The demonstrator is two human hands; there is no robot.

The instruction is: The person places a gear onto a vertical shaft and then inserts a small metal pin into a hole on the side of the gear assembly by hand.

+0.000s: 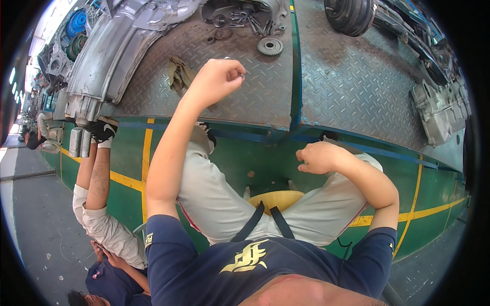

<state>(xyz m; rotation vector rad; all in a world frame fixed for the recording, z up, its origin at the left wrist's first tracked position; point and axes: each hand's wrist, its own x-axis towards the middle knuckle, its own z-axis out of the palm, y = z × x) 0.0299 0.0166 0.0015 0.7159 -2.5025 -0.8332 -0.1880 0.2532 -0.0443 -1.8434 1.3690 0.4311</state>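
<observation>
My left hand (218, 80) is raised over the metal bench, its fingers curled in a closed pinch. A small greyish bit shows at the fingertips, too small to name. A crumpled brown cloth (178, 74) lies on the bench just left of that hand. Farther off, a toothed gear (269, 47) rests flat on the bench. My right hand (320, 157) hangs over my right thigh, below the bench edge. Its fingers bend loosely, the thumb stands apart from the forefinger, and nothing shows between them.
A large silver gearbox housing (109, 61) lies along the bench's left side. Loose metal parts (250, 21) sit behind the gear. Another metal casing (441, 109) stands at right, near a dark drum (349, 15). A seated person (115, 275) is close at my left.
</observation>
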